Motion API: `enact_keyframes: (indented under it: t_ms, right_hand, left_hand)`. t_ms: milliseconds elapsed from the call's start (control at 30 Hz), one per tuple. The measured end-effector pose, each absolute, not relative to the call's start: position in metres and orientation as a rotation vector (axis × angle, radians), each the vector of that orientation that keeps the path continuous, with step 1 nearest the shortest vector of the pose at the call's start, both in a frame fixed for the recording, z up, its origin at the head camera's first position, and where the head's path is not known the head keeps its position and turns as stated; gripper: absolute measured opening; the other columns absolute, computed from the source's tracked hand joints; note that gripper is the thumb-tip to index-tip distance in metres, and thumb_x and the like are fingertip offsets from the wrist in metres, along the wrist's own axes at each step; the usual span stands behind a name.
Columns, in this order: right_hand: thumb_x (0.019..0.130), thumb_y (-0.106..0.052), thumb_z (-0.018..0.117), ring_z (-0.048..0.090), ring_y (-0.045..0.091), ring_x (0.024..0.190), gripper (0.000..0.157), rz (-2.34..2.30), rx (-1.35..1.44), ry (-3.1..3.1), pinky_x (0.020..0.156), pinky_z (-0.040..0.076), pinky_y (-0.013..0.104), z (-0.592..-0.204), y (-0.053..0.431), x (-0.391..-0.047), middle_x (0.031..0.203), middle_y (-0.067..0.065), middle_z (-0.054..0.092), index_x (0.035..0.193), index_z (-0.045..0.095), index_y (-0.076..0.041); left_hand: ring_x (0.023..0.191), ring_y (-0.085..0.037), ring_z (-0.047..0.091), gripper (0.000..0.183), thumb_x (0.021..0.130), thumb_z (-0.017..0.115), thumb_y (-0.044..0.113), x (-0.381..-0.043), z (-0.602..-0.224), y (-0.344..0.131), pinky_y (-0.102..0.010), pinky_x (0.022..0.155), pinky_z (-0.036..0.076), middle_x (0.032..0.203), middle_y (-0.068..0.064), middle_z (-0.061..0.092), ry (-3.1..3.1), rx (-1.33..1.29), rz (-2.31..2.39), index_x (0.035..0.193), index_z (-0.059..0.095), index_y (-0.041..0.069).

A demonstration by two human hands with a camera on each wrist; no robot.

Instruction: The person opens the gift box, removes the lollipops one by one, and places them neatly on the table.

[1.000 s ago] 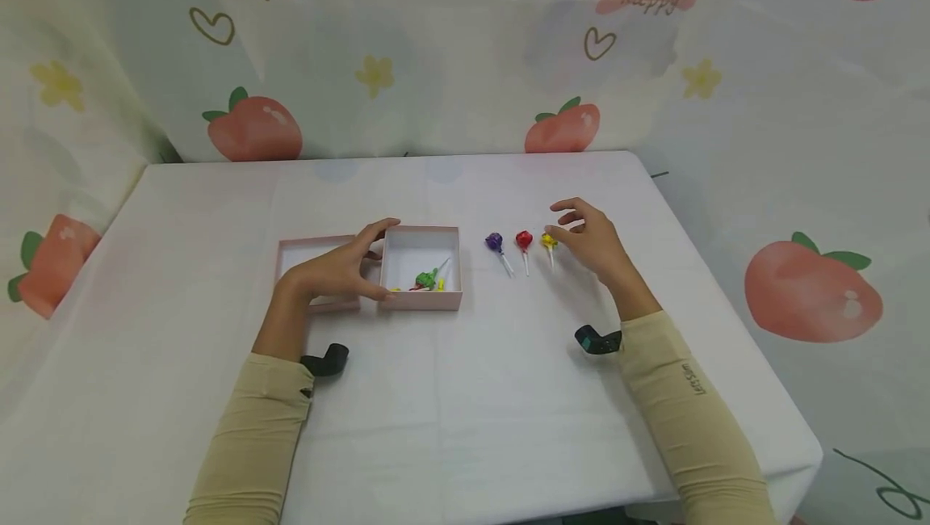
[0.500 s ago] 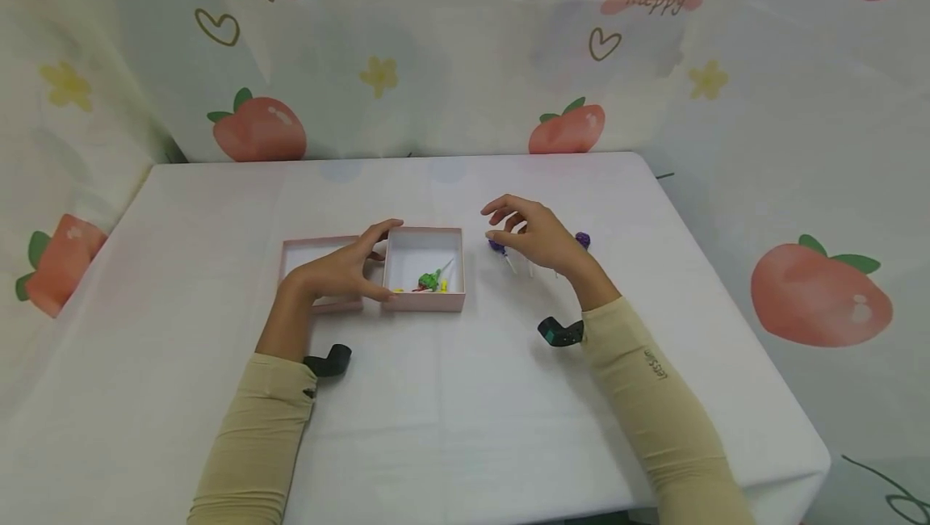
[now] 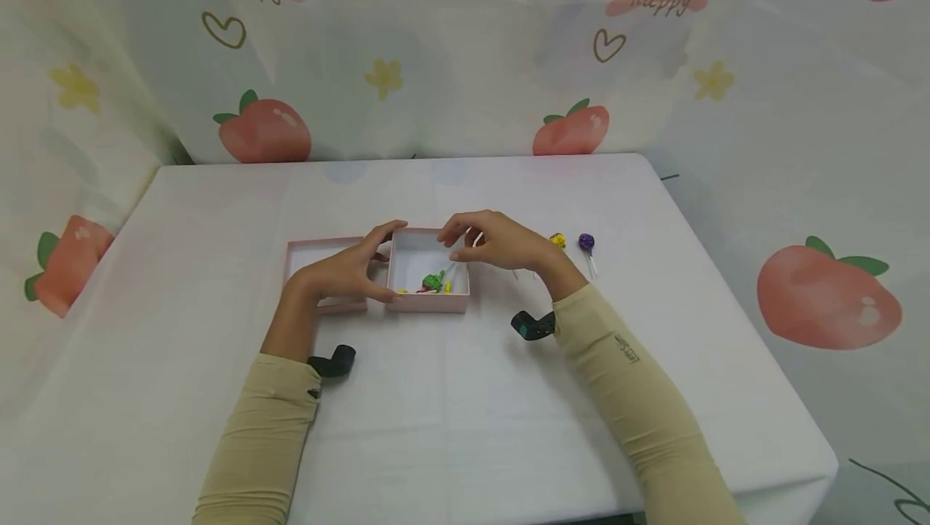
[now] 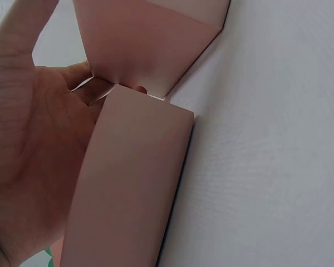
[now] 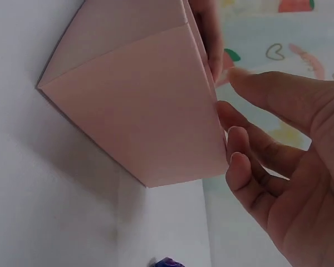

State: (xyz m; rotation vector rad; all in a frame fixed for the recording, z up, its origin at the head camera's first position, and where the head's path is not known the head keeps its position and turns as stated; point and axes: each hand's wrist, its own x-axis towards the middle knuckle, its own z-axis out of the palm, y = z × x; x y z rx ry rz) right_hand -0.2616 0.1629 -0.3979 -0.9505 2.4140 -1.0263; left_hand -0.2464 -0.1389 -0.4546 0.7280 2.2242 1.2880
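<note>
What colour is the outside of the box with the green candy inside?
Pale pink; the box shows it best in the right wrist view.

Box (image 5: 133,105) looked like stiff card w/ smooth paper facing, matt outside & in, edges crisp. 2nd box (image 4: 128,178) had same mat'l, same finish. Purple lolly wrapper (image 3: 586,242) looked like thin film, crinkled, w/ slight sheen. Bench cloth (image 3: 436,436) was matt, faintly textured, lightly creased. Backdrop (image 3: 465,105) was printed fabric, matt. Sleeves (image 3: 250,436) were soft-looking cloth, wrinkled; wrist cams (image 3: 336,362) looked like smooth dk plastic.
</note>
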Motion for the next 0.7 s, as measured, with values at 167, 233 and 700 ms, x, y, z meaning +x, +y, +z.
enact_keyframes:
  t_ms: [167, 233, 700]
  right_hand:
    - [0.099, -0.011, 0.072, 0.063, 0.021, 0.103, 0.027, -0.970, -1.003, 2.354, 0.095, 0.050, 0.038, -0.391, 0.151, -0.262, 0.122, 0.012, 0.070, 0.125, 0.068, -0.005]
    - [0.099, -0.010, 0.072, 0.064, 0.020, 0.104, 0.027, -0.938, -1.019, 2.315, 0.094, 0.050, 0.037, -0.388, 0.145, -0.263, 0.121, 0.013, 0.070, 0.125, 0.069, -0.004]
    - [0.100, -0.007, 0.065, 0.063, 0.022, 0.107, 0.025, -0.513, -1.043, 2.230, 0.095, 0.050, 0.037, -0.391, 0.109, -0.276, 0.119, 0.005, 0.069, 0.124, 0.071, -0.013]
  left_hand:
    - [0.144, -0.037, 0.037, 0.122, 0.075, 0.095, 0.030, -0.246, -0.455, -0.139, -0.058, 0.112, 0.033, 0.166, -0.004, 0.017, 2.231, 0.730, 1.286, 0.165, 0.014, 0.024]
    - [0.144, -0.037, 0.037, 0.122, 0.075, 0.095, 0.030, -0.246, -0.454, -0.140, -0.059, 0.112, 0.033, 0.167, -0.003, 0.016, 2.236, 0.732, 1.285, 0.165, 0.014, 0.024]
    - [0.145, -0.035, 0.033, 0.119, 0.078, 0.094, 0.027, -0.247, -0.457, -0.141, -0.057, 0.111, 0.034, 0.168, 0.000, 0.013, 2.230, 0.777, 1.295, 0.166, 0.014, 0.024]
